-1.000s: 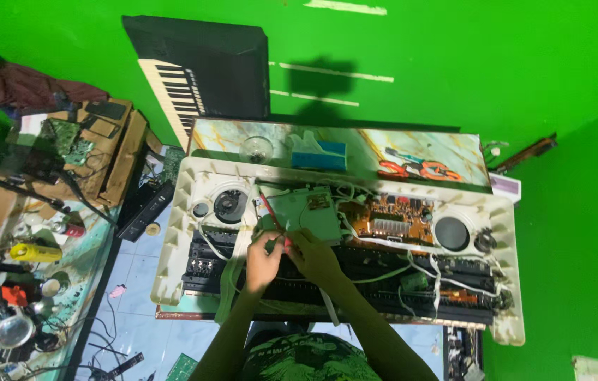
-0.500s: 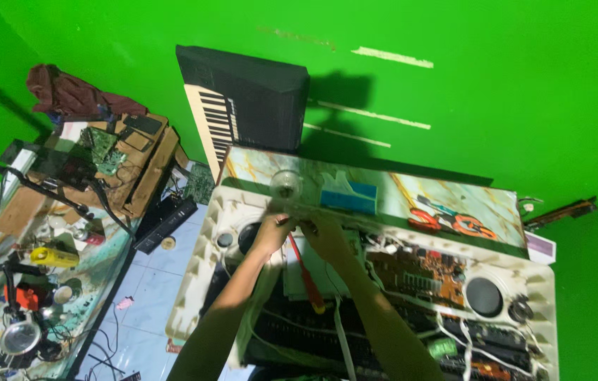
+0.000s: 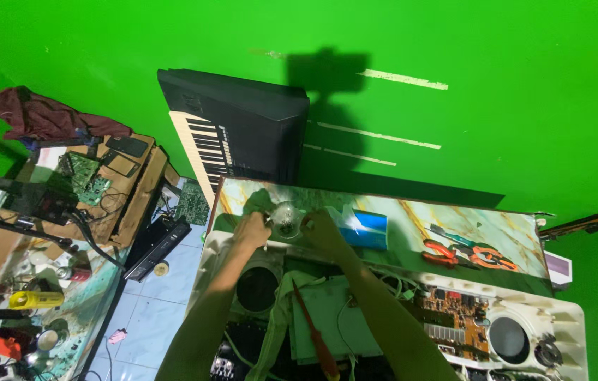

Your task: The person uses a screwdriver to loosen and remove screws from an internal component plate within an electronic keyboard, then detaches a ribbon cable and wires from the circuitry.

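Both my hands reach over the opened white keyboard casing (image 3: 567, 317) to a small clear glass bowl (image 3: 285, 217) on the marbled tabletop (image 3: 412, 219). My left hand (image 3: 251, 230) is curled against the bowl's left side. My right hand (image 3: 321, 234) grips its right side. What the bowl holds cannot be made out. A red-handled screwdriver (image 3: 314, 336) lies loose on a pale green board (image 3: 334, 310) inside the casing, between my forearms. A round black speaker (image 3: 256, 288) sits under my left wrist.
A blue box (image 3: 368, 229) and orange-handled pliers (image 3: 454, 254) lie on the tabletop to the right. A black keyboard (image 3: 235, 120) leans on the green wall. A cluttered bench (image 3: 87, 183) with circuit boards, cables and a yellow can (image 3: 36, 299) stands at left, beside blue floor tiles.
My hands have left the inside of the casing and moved forward to the glass bowl. The screwdriver now lies on the board. The view has tilted up towards the wall.
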